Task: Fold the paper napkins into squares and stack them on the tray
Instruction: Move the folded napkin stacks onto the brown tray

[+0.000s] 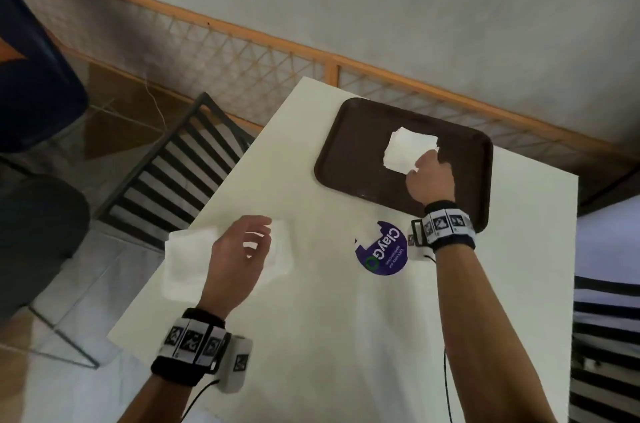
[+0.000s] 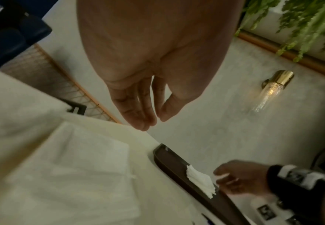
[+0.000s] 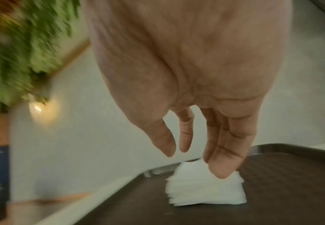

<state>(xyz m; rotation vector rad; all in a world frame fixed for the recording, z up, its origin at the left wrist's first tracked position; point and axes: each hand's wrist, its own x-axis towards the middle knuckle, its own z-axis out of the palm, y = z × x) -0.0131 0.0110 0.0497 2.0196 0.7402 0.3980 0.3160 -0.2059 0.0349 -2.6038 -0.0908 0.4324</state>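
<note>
A dark brown tray (image 1: 346,152) lies at the far right of the white table (image 1: 311,318). On it sits a stack of folded white napkins (image 1: 408,149). My right hand (image 1: 420,164) is over the stack's near corner, and in the right wrist view its straight fingertips (image 3: 221,172) rest on top of the stack (image 3: 206,191), holding nothing. Several unfolded napkins (image 1: 188,260) lie at the table's left edge. My left hand (image 1: 263,232) hovers above them with relaxed, empty fingers (image 2: 138,115).
A round purple sticker (image 1: 381,249) is on the table between my hands. A black slatted chair (image 1: 180,163) stands just past the table's left edge. A wall with a wooden lattice rail (image 1: 277,52) runs behind the tray. Striped fabric (image 1: 606,336) shows at right.
</note>
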